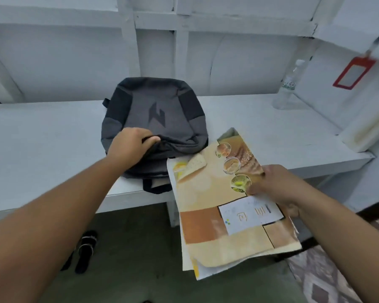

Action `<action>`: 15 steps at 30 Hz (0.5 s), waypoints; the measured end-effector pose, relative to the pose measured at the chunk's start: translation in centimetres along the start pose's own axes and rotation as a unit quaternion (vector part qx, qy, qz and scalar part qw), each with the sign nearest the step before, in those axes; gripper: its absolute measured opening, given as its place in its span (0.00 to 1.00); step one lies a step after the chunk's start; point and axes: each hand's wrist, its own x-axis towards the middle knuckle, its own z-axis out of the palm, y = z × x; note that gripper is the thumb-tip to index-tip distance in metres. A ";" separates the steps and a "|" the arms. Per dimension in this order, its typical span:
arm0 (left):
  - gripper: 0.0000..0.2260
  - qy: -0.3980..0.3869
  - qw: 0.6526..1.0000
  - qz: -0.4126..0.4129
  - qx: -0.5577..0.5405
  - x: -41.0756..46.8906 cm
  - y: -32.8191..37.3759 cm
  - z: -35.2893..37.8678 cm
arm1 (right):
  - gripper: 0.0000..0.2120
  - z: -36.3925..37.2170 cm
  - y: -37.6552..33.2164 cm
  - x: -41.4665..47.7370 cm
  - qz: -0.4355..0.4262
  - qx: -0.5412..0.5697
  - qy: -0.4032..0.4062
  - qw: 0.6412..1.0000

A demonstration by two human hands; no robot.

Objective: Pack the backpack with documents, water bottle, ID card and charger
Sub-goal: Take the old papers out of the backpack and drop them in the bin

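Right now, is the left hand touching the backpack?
Touching. The head view shows the left hand gripping a fold of the grey backpack at its near end, fingers curled into the fabric. The right hand holds the documents.

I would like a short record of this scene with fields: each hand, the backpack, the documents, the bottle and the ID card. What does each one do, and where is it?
left hand: grips the near edge of the backpack
right hand: holds the documents
backpack: dark grey, lies on the white table
documents: stack with beige printed cover, right of the backpack, outside it
water bottle: clear, on the table, far right
ID card holder: red frame, hangs at upper right, blurred
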 end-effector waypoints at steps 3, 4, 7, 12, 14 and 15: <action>0.14 -0.035 0.997 -0.048 -0.041 -1.5 1.5 0.1 | 0.10 -2.0 1.9 -2.2 -0.020 0.013 0.022 0.999; 0.13 -0.032 0.994 -0.071 -0.079 -2.3 2.5 -0.1 | 0.14 -2.7 2.4 -2.9 -0.030 0.030 0.023 0.999; 0.10 0.054 0.960 -0.131 -0.242 -5.3 7.8 -1.1 | 0.11 -4.6 3.5 -5.3 -0.058 0.128 0.033 0.990; 0.26 -0.150 0.831 -0.241 -0.479 -8.8 18.0 0.9 | 0.11 -7.2 4.4 -8.1 -0.110 0.242 0.083 0.961; 0.30 -0.246 0.730 -0.232 -0.594 -9.0 20.5 2.1 | 0.11 -7.7 4.6 -8.3 -0.118 0.256 0.114 0.953; 0.30 -0.257 0.701 -0.227 -0.625 -8.9 21.4 2.4 | 0.11 -7.8 4.6 -8.5 -0.115 0.267 0.131 0.948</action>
